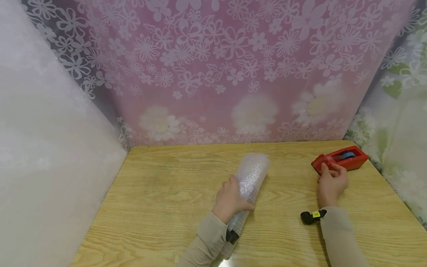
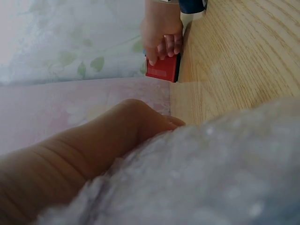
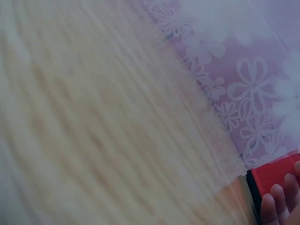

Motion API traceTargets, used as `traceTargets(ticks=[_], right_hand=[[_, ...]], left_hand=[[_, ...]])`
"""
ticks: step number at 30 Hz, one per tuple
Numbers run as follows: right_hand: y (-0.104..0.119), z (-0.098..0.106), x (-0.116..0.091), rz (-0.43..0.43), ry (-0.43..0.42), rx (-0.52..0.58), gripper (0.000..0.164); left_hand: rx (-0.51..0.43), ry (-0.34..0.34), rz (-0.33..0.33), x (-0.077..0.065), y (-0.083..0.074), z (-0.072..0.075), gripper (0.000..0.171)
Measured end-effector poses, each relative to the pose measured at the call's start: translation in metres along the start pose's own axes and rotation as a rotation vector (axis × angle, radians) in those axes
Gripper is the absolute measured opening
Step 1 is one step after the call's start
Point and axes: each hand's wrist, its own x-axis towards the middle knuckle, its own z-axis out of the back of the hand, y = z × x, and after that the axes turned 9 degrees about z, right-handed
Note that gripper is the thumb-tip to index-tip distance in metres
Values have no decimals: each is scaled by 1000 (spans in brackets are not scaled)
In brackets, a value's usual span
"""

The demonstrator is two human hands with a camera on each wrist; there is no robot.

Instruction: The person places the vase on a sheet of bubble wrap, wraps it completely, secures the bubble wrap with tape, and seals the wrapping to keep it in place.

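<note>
My left hand (image 1: 230, 200) grips a long roll of bubble wrap (image 1: 251, 174) that lies slanted across the middle of the table. Close up in the left wrist view, the bubble wrap (image 2: 225, 173) fills the lower right, with a finger of the left hand (image 2: 108, 136) along its edge. At the back right my right hand (image 1: 333, 184) holds the front end of a red tape dispenser (image 1: 358, 159), which carries a blue-cored tape roll (image 1: 348, 155). Its curled fingers lie against the red front of the dispenser (image 3: 276, 173) in the right wrist view.
The wood-grain table (image 1: 160, 200) meets a pink flowered curtain (image 1: 200, 74) at its back edge. A pale sheet (image 1: 50, 148) borders the left side and a green-patterned one (image 1: 400, 141) the right. A black wrist camera (image 1: 308, 218) sits on the right wrist.
</note>
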Motion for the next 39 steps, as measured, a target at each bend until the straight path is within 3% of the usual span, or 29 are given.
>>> traceTargets(ticks=[11, 17, 24, 35, 39], right_hand=[[-2, -1, 1, 98, -70, -240, 26], [-3, 1, 3, 60, -49, -231, 24], [0, 0, 1, 100, -26, -251, 26], [6, 9, 2, 85, 20, -335, 28], [9, 16, 5, 89, 30, -292, 25]], left_hand=[[13, 9, 1, 0, -1, 0, 94], [24, 11, 5, 1, -1, 0, 94], [32, 11, 6, 0, -1, 1, 98], [20, 9, 0, 1, 0, 1, 95], [14, 9, 0, 1, 0, 1, 95]])
